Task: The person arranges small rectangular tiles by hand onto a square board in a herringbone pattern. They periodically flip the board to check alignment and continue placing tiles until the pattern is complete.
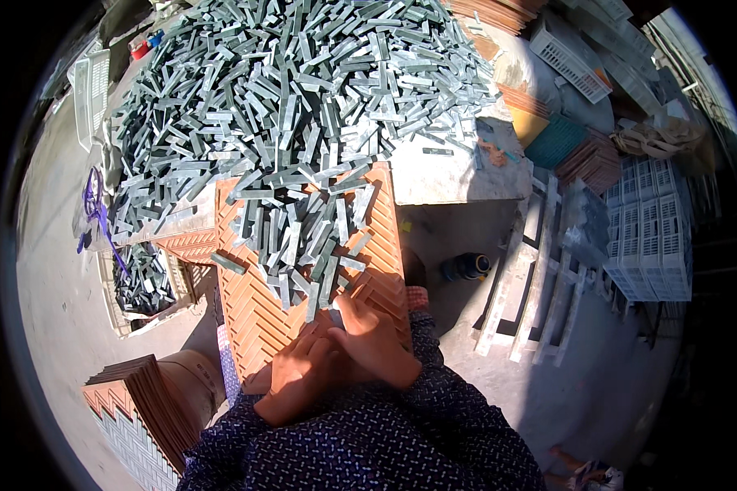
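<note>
My left hand [301, 368] and my right hand [374, 342] meet over the near end of an orange-brown tray [250, 323] moulded with herringbone slots. The fingers of both are bent and close together. Something grey shows between them, too small and hidden to name. Just beyond my fingertips, a heap of loose grey-green stone strips [291, 233] covers the middle and far part of the tray. One strip [228, 263] lies apart at its left edge. The slots nearest my hands look bare where they show.
A large pile of strips [278, 90] spreads over the pale table [458, 184]. To the left stand a crate of strips [176, 282] and a stack of herringbone trays [143, 409]. Rightward are a wooden pallet [508, 319], stacked white crates [651, 233] and a dark bottle [467, 266].
</note>
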The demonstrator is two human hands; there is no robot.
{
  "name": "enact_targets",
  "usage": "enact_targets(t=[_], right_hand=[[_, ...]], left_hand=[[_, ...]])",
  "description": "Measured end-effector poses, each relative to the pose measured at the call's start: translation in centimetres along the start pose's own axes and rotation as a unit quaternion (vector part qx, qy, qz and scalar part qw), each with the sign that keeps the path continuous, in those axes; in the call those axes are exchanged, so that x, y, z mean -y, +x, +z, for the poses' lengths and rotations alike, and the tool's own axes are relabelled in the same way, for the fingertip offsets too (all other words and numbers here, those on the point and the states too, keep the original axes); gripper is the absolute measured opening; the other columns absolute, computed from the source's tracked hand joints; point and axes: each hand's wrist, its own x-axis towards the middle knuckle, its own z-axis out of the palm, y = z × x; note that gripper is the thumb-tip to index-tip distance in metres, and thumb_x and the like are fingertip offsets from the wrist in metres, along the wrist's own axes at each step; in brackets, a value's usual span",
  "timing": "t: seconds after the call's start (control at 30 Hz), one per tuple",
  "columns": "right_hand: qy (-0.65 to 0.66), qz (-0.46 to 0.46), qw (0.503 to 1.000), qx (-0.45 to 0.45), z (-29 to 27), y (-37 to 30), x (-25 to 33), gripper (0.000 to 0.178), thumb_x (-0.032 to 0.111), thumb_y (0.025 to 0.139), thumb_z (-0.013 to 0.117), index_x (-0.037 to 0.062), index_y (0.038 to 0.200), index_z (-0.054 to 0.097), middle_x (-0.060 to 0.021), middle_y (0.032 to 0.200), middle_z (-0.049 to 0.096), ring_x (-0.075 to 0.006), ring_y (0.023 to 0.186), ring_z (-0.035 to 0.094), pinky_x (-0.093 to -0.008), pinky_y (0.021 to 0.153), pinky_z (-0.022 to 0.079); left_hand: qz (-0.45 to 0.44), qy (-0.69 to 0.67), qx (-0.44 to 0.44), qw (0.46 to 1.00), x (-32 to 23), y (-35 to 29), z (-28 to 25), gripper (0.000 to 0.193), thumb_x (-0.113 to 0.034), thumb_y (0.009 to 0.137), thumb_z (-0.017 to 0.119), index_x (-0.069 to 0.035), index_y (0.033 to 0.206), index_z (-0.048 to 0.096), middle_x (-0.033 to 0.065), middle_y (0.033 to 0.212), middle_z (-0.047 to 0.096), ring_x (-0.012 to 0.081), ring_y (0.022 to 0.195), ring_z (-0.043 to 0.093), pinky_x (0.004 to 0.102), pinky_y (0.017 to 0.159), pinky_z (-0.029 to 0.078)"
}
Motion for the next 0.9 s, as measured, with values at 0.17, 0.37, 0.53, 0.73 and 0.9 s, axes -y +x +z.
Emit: enact_targets(t=[0.17,0.37,0.53,0.73,0.9], right_hand=[[0.076,0.094,0.992,0.046,-4.5,-0.6,-1.6,0.029,0.004,0.076,0.067,0.0006,0.102,0.057,-0.0119,0.082,0.063,-0.0263,0.074,0.065,-0.0348,0.067,0.051],[0.123,0.164,0.978,0.030,-6.5,-4.3,-4.1,0.023,0.003,0.078,0.064,0.0013,0.101,0.063,-0.0146,0.089,0.064,-0.0300,0.081,0.064,-0.0354,0.072,0.050],[0.096,0.132,0.987,0.005,-6.0,-5.7,-4.7,0.018,0.000,0.078,0.064,0.0003,0.097,0.064,-0.0150,0.087,0.064,-0.0286,0.081,0.063,-0.0342,0.073,0.049],[0.026,0.088,0.994,-0.066,-4.1,-6.6,-5.0,0.018,0.000,0.076,0.064,0.0042,0.094,0.064,-0.0136,0.087,0.062,-0.0309,0.083,0.060,-0.0377,0.072,0.049],[0.038,0.094,0.993,-0.056,-3.7,-6.0,-5.2,0.018,0.001,0.075,0.065,0.0045,0.093,0.063,-0.0123,0.086,0.061,-0.0312,0.082,0.060,-0.0387,0.072,0.048]], left_hand=[[-0.155,-0.034,-0.077,0.984,0.7,3.3,-1.9,0.031,-0.018,0.079,0.069,-0.001,0.101,0.056,0.0144,0.087,0.058,0.0333,0.079,0.059,0.0407,0.063,0.049],[-0.149,-0.027,-0.088,0.984,2.7,3.8,-0.4,0.028,-0.013,0.079,0.067,-0.001,0.101,0.055,0.0138,0.086,0.057,0.0331,0.079,0.058,0.0409,0.064,0.048],[-0.142,-0.068,-0.084,0.984,1.6,3.7,-0.9,0.024,-0.010,0.077,0.068,-0.004,0.099,0.060,0.0123,0.087,0.060,0.0328,0.080,0.061,0.0395,0.067,0.050],[-0.106,-0.158,-0.016,0.982,0.4,1.9,2.3,0.026,-0.011,0.075,0.070,-0.006,0.100,0.065,0.0119,0.091,0.064,0.0310,0.081,0.064,0.0377,0.069,0.052],[-0.125,-0.233,0.011,0.964,-0.4,2.0,2.7,0.020,-0.010,0.080,0.066,-0.004,0.098,0.065,0.0138,0.088,0.066,0.0294,0.077,0.064,0.0347,0.069,0.052]])
